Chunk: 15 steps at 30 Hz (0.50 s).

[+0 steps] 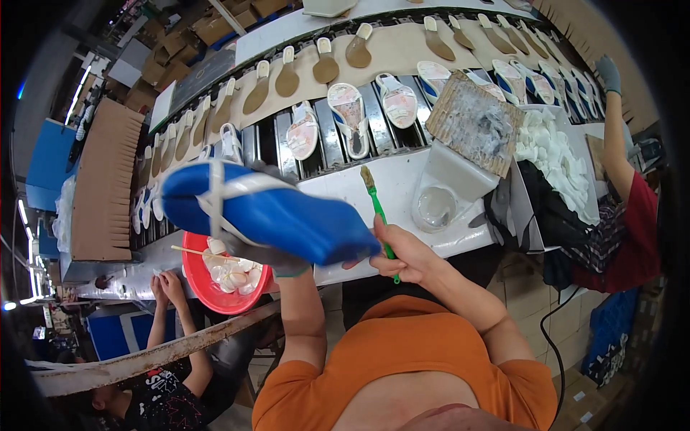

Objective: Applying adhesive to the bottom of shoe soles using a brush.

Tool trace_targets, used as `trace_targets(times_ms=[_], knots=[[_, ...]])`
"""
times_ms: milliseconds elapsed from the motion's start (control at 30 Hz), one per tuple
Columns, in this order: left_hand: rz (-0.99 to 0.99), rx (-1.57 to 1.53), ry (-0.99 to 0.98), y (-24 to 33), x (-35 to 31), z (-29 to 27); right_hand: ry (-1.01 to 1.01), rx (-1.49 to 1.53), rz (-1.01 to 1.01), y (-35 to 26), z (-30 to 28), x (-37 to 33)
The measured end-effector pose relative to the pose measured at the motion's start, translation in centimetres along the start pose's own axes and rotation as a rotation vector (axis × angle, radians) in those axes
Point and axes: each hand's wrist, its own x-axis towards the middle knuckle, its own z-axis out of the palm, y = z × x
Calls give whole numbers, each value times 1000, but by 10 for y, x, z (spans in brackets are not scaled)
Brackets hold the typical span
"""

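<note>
My left hand (277, 260), in a dark grey glove, is closed around a blue shoe last (291, 219) with white sandal straps (215, 192) on it. The last is tilted across the front of me and slightly blurred; it hides part of the glove. In my bare right hand (406, 253) is a green-handled brush (378, 210), its bristles pointing up and away. The last's near end is close to my right fingers. Right of the brush, a clear tub (435, 208) with whitish contents stands on the white worktop (330, 188).
Behind the worktop, a conveyor (323, 167) carries sandals on lasts, with tan soles (325, 68) along its far strip. A crusted cardboard piece (478, 122) stands at right, beside a box of white pieces (553, 154). A red basin (215, 298) sits left. Co-workers are at both sides.
</note>
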Motion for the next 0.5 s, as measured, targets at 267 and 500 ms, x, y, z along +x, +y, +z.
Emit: trace_targets(times_ms=[267,500], knots=[[-542,425,507,-19,-81,1,506,-729,-425,-1,-29,-54],[-410,1380,82,-54,-149,-57,1086,-1507,-390,-22,-48,-113]])
